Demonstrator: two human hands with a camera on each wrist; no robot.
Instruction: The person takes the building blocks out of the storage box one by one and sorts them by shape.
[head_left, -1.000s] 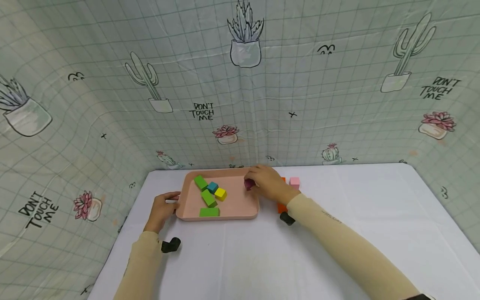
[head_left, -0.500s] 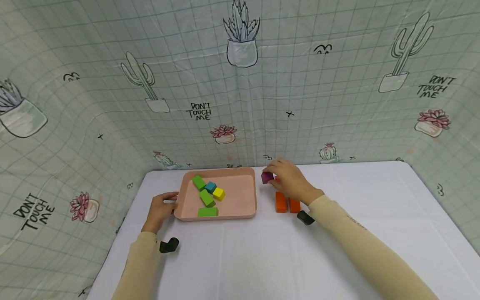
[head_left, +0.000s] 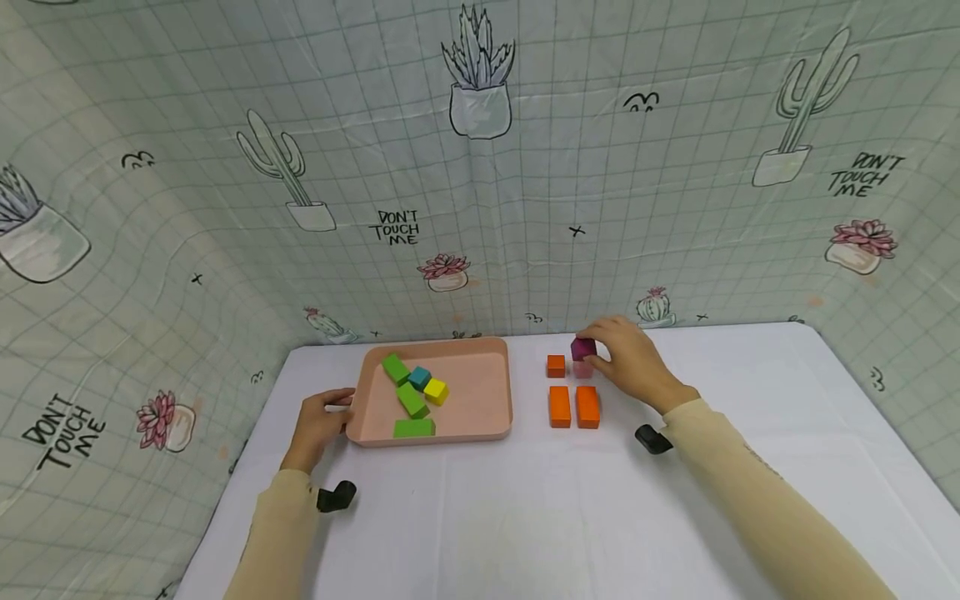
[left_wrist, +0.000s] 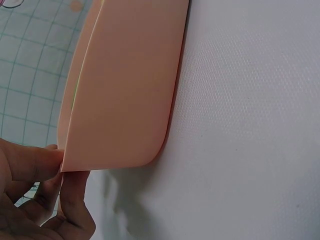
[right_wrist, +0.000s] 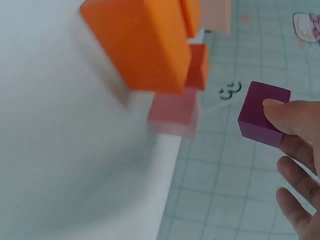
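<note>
My right hand point(head_left: 628, 358) pinches a purple cube point(right_wrist: 261, 112) between thumb and fingers. In the head view the cube overlaps the far side of a pink cube point(head_left: 582, 370); the right wrist view has it held above the table. Left of the pink cube lies an orange cube point(head_left: 556, 366), and nearer me two orange blocks point(head_left: 559, 407) lie side by side. At the left end of a shallow pink tray point(head_left: 491, 408), my left hand point(head_left: 315, 429) grips the rim, with thumb and a finger at its corner point(left_wrist: 75, 162).
Inside the tray lie several green blocks point(head_left: 412, 401), a blue cube point(head_left: 420, 377) and a yellow cube point(head_left: 436, 392). A white cloth covers the table point(head_left: 480, 517). Behind it hangs a grid-patterned curtain point(head_left: 360, 167) with plant drawings.
My right hand has carried the purple cube from over the tray's right end rightward to the pink cube, uncovering the orange pieces. The left hand stays at the tray.
</note>
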